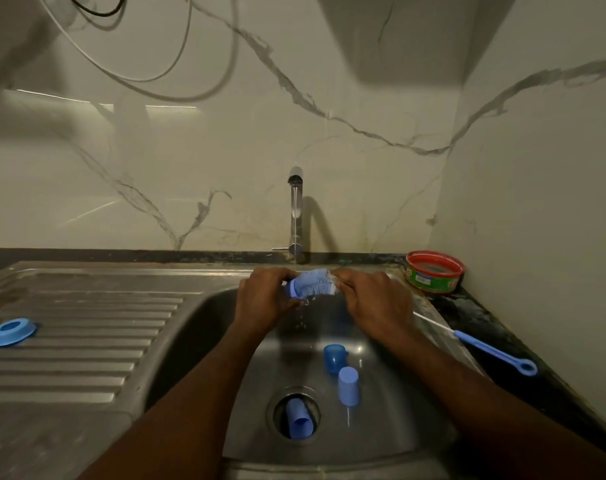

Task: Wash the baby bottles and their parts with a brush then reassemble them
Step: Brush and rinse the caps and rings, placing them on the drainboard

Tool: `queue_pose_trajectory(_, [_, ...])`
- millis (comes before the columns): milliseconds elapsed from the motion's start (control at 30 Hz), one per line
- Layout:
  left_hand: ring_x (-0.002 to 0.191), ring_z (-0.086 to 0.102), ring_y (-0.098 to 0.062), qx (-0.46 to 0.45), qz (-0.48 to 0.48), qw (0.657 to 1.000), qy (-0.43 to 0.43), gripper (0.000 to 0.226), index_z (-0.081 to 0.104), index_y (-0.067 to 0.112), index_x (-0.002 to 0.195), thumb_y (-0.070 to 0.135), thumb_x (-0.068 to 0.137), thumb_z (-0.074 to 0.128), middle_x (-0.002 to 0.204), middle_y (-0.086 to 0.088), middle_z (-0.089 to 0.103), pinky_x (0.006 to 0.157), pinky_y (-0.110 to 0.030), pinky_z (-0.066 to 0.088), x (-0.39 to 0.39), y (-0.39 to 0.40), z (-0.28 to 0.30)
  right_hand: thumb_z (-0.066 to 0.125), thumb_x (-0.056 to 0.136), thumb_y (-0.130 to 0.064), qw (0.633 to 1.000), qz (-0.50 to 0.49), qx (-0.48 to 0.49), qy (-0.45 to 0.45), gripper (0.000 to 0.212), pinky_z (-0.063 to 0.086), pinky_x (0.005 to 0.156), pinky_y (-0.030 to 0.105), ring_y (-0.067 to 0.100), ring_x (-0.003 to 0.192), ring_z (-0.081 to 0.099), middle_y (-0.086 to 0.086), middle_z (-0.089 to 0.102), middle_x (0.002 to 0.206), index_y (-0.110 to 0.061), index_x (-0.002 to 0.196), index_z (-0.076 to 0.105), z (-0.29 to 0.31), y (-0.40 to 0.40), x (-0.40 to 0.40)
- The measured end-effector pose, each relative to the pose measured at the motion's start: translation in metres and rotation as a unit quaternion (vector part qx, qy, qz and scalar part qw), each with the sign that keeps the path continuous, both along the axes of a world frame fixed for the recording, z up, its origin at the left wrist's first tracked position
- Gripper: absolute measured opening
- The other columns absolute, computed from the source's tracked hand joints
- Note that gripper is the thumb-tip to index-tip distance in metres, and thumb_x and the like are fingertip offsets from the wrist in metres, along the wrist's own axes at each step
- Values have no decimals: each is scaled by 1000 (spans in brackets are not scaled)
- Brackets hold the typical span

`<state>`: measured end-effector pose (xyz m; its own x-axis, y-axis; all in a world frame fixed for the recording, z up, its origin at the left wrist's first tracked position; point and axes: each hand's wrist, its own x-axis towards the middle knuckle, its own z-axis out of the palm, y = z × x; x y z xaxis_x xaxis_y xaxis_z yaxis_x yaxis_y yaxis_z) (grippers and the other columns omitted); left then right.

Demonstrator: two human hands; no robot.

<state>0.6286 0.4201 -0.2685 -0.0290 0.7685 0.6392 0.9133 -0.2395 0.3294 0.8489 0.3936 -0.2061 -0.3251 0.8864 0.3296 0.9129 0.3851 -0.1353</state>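
Three blue caps (pixel 334 357) (pixel 348 386) (pixel 299 419) lie in the sink (pixel 204 327). There are two brushes (pixel 313 286) (pixel 485 348), one blue ring (pixel 12 331), one tap (pixel 295 216) and one red tub (pixel 434 271).

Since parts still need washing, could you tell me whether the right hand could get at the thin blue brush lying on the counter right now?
Probably not at once: the right hand grips the bristle brush under the tap. The thin blue brush lies uncovered on its side, so once freed, likely yes.
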Motion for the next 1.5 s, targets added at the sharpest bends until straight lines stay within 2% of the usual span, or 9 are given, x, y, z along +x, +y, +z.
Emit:
queue_pose_trajectory(233, [104,57,-11,26,46,998,33,41,66,34,115,43,78,82,111,9,69,90,-37,51,-4,-4,4,52,101,-41,1000,-2,-13,-27,29,52,91,36,18,100,63,0,68,113,-32,126,62,-9,6,-5])
queue_pose_trajectory(367, [105,60,-12,11,25,999,26,41,67,31,115,37,78,85,110,7,71,91,-34,50,-7,-3,-2,48,102,-48,999,30,-27,30,34,52,90,39,20,103,64,-4,69,116,-38,131,60,-11,5,-6])
queue_pose_trajectory(500, [105,59,-10,8,-8,1000,29,44,66,30,120,41,80,83,114,7,70,90,-31,49,4,-3,0,49,101,-49,992,7,-33,121,29,53,87,40,16,92,67,-8,71,89,-37,126,58,-14,6,10])
queue_pose_trajectory(667, [105,58,-9,-11,-9,1000,26,48,65,30,124,42,81,82,117,6,69,91,-32,49,8,-2,0,46,103,-47,997,-16,51,54,33,51,85,37,20,100,65,-3,70,110,-42,135,50,-16,1,15])
queue_pose_trajectory(800, [106,59,-10,-12,-4,1000,6,46,64,29,123,45,83,80,116,6,69,95,-33,49,1,-2,2,53,101,-44,998,-6,66,-17,29,43,72,31,17,94,63,-4,69,110,-39,129,55,-14,7,7])
queue_pose_trajectory(967, [105,61,-10,-35,-2,999,36,40,65,28,119,40,84,79,114,5,69,95,-32,50,-2,-1,0,47,102,-50,997,49,63,-4,26,52,84,36,13,90,63,-8,70,103,-40,122,60,-19,9,2])
queue_pose_trajectory(1133, [108,59,-10,-31,-28,998,40,45,65,29,123,38,83,81,118,5,69,96,-37,51,4,-3,3,48,101,-47,995,-20,95,31,25,53,80,36,16,90,65,-7,71,103,-40,121,61,-22,10,9])
queue_pose_trajectory(1300, [108,60,-13,6,7,997,83,42,67,31,117,42,80,82,114,7,70,95,-39,50,-2,-4,4,54,99,-46,1000,7,-19,14,31,50,94,40,18,104,62,-4,68,117,-40,129,59,-13,7,-2])
queue_pose_trajectory(1500, [105,58,-7,-45,-46,998,29,47,65,28,121,37,78,85,116,6,68,92,-31,51,1,0,0,57,100,-37,996,-12,-10,83,28,51,94,38,16,101,63,-2,69,114,-32,127,62,-13,4,8])
